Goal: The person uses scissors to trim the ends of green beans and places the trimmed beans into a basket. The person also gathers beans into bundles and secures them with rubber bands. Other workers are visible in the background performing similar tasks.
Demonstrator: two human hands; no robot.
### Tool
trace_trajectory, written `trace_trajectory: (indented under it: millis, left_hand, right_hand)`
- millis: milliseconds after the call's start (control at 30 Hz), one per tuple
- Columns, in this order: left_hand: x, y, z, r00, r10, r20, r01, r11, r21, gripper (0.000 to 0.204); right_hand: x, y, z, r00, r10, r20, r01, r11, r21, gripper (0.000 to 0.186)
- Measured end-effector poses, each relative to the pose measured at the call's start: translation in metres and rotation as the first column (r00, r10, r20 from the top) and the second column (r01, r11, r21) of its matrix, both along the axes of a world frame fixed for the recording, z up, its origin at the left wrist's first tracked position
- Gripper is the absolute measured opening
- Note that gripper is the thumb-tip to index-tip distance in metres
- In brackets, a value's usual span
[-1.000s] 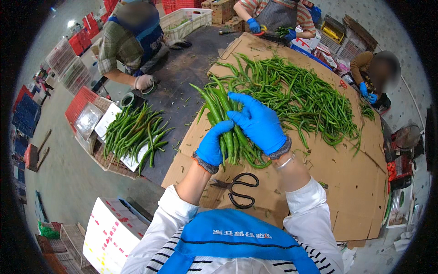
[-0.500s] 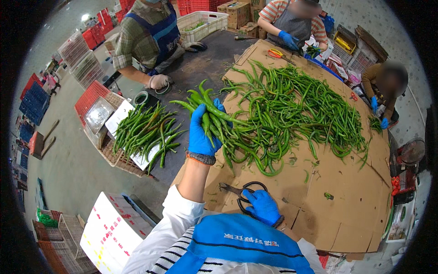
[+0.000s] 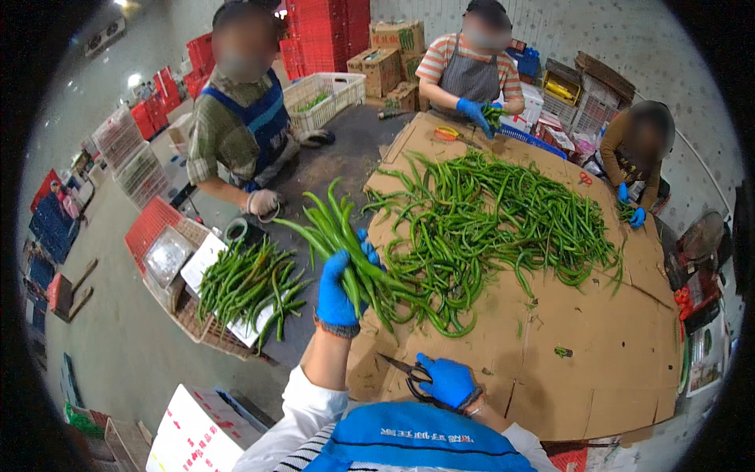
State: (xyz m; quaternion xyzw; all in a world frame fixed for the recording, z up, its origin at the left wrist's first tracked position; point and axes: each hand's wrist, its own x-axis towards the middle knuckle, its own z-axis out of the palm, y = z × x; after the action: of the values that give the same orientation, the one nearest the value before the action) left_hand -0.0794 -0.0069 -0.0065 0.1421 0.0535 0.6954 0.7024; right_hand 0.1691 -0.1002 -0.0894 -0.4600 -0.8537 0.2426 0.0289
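A bunch of long green chillies (image 3: 331,232) is gripped upright-slanted in my blue-gloved left hand (image 3: 340,287), above the near left part of the cardboard. My right hand (image 3: 448,381), also gloved in blue, is closed on the black scissors (image 3: 401,366) low at the near side of the cardboard sheet (image 3: 566,358). A large loose pile of chillies (image 3: 511,220) covers the far half of the cardboard. A smaller heap of chillies (image 3: 244,287) lies on a white board at the left, beside the dark tabletop.
Three co-workers stand around the table: one at left (image 3: 240,134), two at back (image 3: 464,75) and right (image 3: 629,157). A cream crate (image 3: 326,98), orange-handled scissors (image 3: 447,135), a dark ring-shaped roll (image 3: 236,228) and a white box (image 3: 197,433) at lower left are also about.
My right hand left the bunch and took hold of the black scissors. My left hand kept the chillies and raised them leftward. The view has tilted up, showing more of the room.
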Motion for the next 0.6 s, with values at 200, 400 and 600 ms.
trace_trajectory:
  millis: [200, 400, 600]
  left_hand:
    - [-0.004, -0.007, -0.015, 0.947, 0.032, -0.321, -0.052, 0.997, -0.054, 0.056]
    - [-0.014, 0.035, -0.010, 0.728, 0.032, -0.685, -0.157, 0.980, -0.121, 0.034]
    - [-0.084, 0.154, -0.036, 0.135, 0.130, -0.982, -0.280, 0.956, 0.088, 0.037]
  right_hand:
    - [0.004, -0.004, -0.013, 0.991, -0.012, -0.135, 0.018, 0.999, 0.049, 0.047]
    - [0.000, -0.011, -0.016, 0.922, -0.057, -0.382, 0.115, 0.985, 0.131, 0.047]
    - [-0.005, -0.012, -0.022, 0.923, -0.081, -0.377, 0.213, 0.922, 0.322, 0.043]
